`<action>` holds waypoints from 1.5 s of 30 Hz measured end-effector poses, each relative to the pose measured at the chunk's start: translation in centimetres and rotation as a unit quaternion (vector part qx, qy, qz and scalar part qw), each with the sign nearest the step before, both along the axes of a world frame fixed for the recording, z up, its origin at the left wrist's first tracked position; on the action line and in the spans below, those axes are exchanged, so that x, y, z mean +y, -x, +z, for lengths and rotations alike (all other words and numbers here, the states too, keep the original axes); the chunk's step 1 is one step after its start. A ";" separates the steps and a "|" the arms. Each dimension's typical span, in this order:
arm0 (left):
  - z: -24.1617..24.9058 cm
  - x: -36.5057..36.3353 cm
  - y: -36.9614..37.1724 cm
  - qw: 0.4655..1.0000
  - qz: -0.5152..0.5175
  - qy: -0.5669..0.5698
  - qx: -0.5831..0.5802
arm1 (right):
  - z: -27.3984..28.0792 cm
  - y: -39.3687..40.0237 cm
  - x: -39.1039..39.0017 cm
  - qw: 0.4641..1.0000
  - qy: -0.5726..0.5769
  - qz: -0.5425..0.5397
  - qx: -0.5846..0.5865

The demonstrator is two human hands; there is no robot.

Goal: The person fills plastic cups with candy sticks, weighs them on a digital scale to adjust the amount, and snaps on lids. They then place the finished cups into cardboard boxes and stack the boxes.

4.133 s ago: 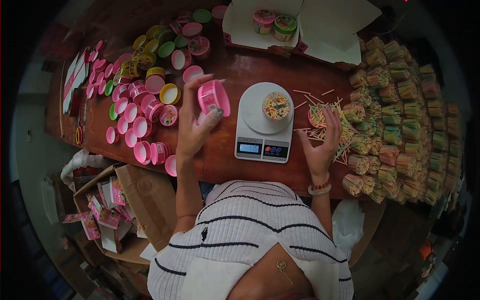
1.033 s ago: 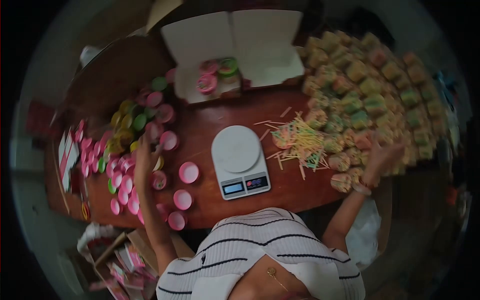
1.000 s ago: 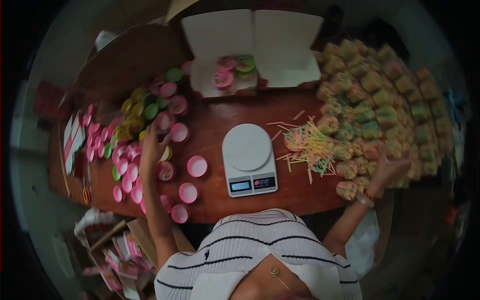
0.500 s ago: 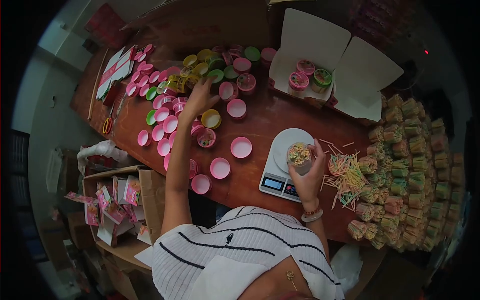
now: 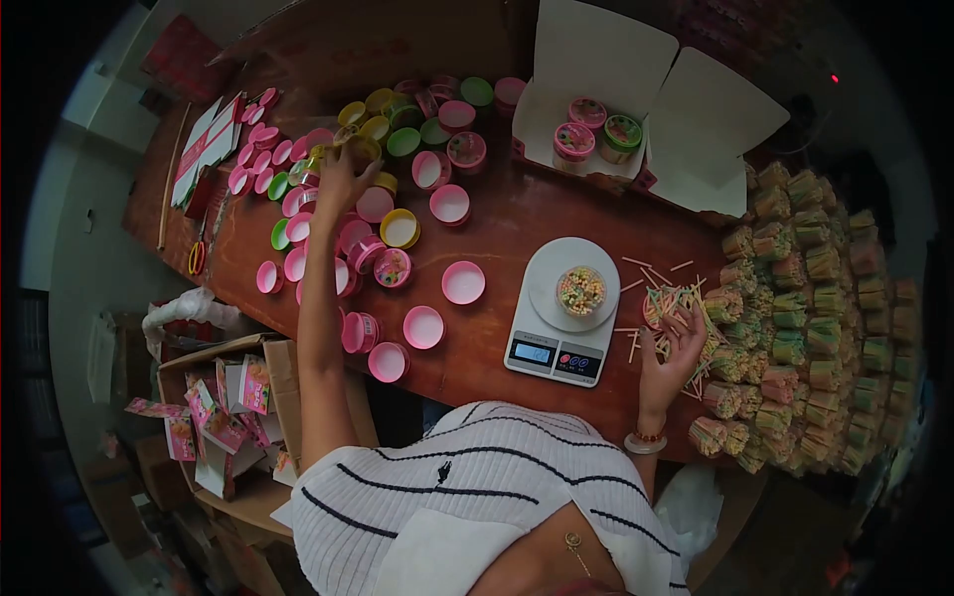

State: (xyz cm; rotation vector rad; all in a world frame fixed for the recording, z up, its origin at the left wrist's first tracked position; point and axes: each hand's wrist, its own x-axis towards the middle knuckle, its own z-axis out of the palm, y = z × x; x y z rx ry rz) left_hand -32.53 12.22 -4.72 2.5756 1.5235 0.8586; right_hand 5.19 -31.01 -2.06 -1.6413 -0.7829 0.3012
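Loosely spread, right fingers [image 5: 693, 324] over sticks [image 5: 658, 304], near filled cup [image 5: 581, 291], left fingers [image 5: 344, 162] at tubs [image 5: 369, 148], hold unclear

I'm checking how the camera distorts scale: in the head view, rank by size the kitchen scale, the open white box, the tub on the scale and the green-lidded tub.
1. Open white box
2. Kitchen scale
3. Tub on the scale and green-lidded tub: too alike to rank

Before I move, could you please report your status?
Left hand at yellow lids; right hand over stick pile; filled jar on scale; stray sticks nearby.
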 end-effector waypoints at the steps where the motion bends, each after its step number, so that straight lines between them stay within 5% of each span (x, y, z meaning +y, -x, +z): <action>1: -1.1 0.8 -0.7 0.998 0.001 -0.044 0.040 | 0.1 0.1 -0.1 1.000 -0.009 -0.004 -0.003; 4: -2.3 2.5 -1.9 0.983 0.018 -0.168 0.073 | 0.1 0.2 -1.1 1.000 -0.011 -0.019 0.000; 11: -2.5 6.0 -2.3 0.959 0.146 -0.077 0.229 | -0.2 0.0 -2.5 0.999 0.003 -0.040 0.012; 14: -0.2 4.8 -2.5 0.969 0.119 -0.053 0.210 | -0.3 0.0 -2.8 1.000 0.008 -0.030 0.002; 17: 2.5 2.5 -2.4 0.988 0.093 -0.106 0.061 | -0.4 0.1 -2.7 1.000 0.007 -0.013 0.012; 20: 7.2 -2.4 -3.8 0.995 0.049 0.046 -0.072 | -0.6 0.3 -1.8 1.000 0.012 0.012 0.010; 21: 8.3 -4.9 -4.8 0.948 -0.018 0.158 -0.275 | -0.7 0.3 -1.2 1.000 0.016 0.025 -0.007; 22: 9.2 -7.4 -5.5 0.844 -0.086 0.262 -0.459 | -0.4 0.5 -0.4 1.000 0.014 0.024 -0.008; 23: 9.9 -9.5 -5.7 0.845 -0.087 0.261 -0.459 | 0.2 0.7 0.5 0.996 0.017 0.062 -0.064; 25: 10.8 -13.5 -6.2 0.521 -0.191 0.462 -0.692 | 1.9 1.3 2.8 0.988 0.018 0.099 -0.121; 26: 10.8 -15.4 -6.7 0.521 -0.192 0.462 -0.692 | 3.1 1.7 4.3 0.968 0.022 0.139 -0.205; 28: 10.4 -18.6 -8.1 0.248 -0.220 0.569 -0.753 | 3.0 2.3 6.6 0.940 0.024 0.177 -0.289; 30: 8.7 -20.3 -9.3 0.088 -0.222 0.626 -0.742 | 1.0 2.7 8.1 0.942 0.049 0.260 -0.205; 31: 7.9 -21.2 -10.0 0.063 -0.225 0.651 -0.723 | 1.0 2.8 8.1 0.942 0.046 0.258 -0.207; 34: 6.3 -23.2 -11.7 0.496 -0.261 0.632 -0.535 | 1.5 2.9 6.8 0.958 0.000 0.282 -0.056; 35: 7.2 -23.7 -12.7 0.495 -0.266 0.633 -0.533 | 1.8 2.9 6.3 0.959 -0.001 0.278 -0.059; 37: 9.3 -24.6 -14.9 0.763 -0.335 0.506 -0.223 | 2.3 3.0 5.4 0.924 -0.118 0.331 0.152; 39: 8.9 -25.2 -16.8 0.749 -0.370 0.518 -0.185 | 2.3 2.7 4.7 0.914 -0.155 0.333 0.173; 41: 9.2 -25.7 -19.3 0.801 -0.479 0.345 -0.103 | 2.2 2.5 3.6 0.900 -0.186 0.335 0.209; 43: 10.7 -26.4 -21.2 0.782 -0.490 0.375 -0.091 | 1.8 2.4 2.7 0.923 -0.182 0.277 0.195; 45: 11.6 -27.5 -22.7 0.852 -0.415 0.316 0.036 | 1.2 2.1 1.9 0.944 -0.153 0.217 0.196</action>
